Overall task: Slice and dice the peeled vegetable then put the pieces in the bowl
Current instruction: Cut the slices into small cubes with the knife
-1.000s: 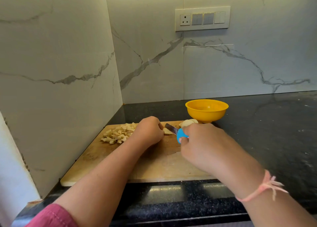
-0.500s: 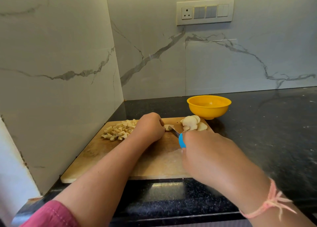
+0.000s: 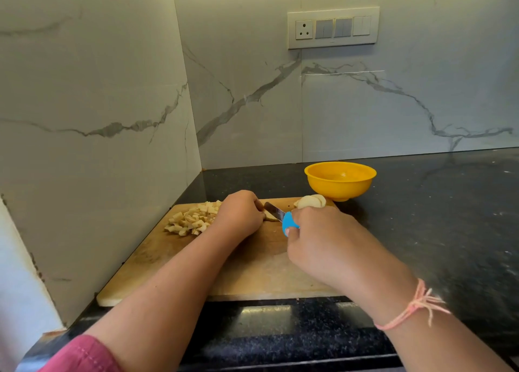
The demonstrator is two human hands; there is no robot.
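The left hand's (image 3: 241, 215) fingers are curled down and tucked under, pinning a small pale vegetable piece (image 3: 269, 217) against the cutting board (image 3: 252, 273). Only the right end of that piece shows past the knuckles. The right hand (image 3: 323, 241) is clenched around the blue handle of a knife (image 3: 282, 216), with the thumb lying along the near side of the handle. The blade points far and left. Its edge comes down onto the piece just beside the left hand's fingertips.

To the left of the left hand, a pile of diced pieces (image 3: 193, 217) lies on the far left part of the board. Just beyond the right hand, a few round slices (image 3: 311, 201) are stacked near the board's far right corner. A yellow bowl (image 3: 340, 181) stands on the dark speckled counter (image 3: 449, 217) just past that corner, close to the slices. No pieces can be seen inside it.

The board lies along the counter's near edge, in the corner formed by the marble walls (image 3: 98, 104). A pink thread bracelet (image 3: 415, 307) circles the right wrist, and a pink sleeve (image 3: 81, 354) covers the left upper arm at the near edge. A switch panel (image 3: 333, 27) with one socket is set into the far wall above the bowl.
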